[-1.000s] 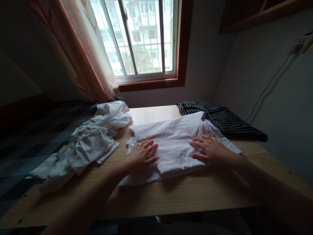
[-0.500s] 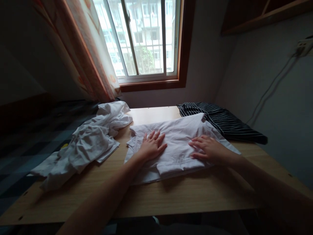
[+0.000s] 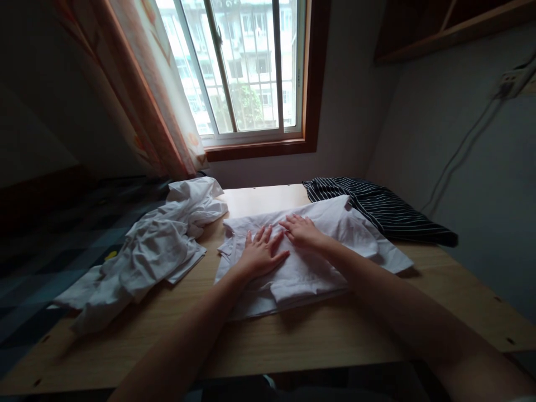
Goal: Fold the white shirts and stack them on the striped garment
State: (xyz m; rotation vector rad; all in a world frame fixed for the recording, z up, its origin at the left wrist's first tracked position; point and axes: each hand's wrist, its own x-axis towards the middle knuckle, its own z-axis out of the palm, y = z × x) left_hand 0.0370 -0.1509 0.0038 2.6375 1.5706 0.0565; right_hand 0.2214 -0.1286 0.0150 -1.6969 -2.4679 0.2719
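Observation:
A white garment (image 3: 322, 273), folded over itself with some wrinkles, lies on the wooden table (image 3: 326, 340). My left hand (image 3: 260, 255) rests flat on its left part, fingers spread. Just right of it, my right hand (image 3: 302, 231) lies palm down on the upper middle of the cloth, its fingers extended and slightly apart. The two hands are close together, and neither grips anything. The cloth's right corner spreads out beyond my right forearm.
A crumpled white garment (image 3: 154, 245) lies along the table's left side. Behind the folded cloth on the right is a black striped garment (image 3: 377, 206). A checked cloth surface (image 3: 33, 279) borders the table at left. A window and curtain (image 3: 142, 95) stand behind.
My right hand has moved left and slightly away from me across the white garment, closer to my left hand. My left hand has stayed nearly in place.

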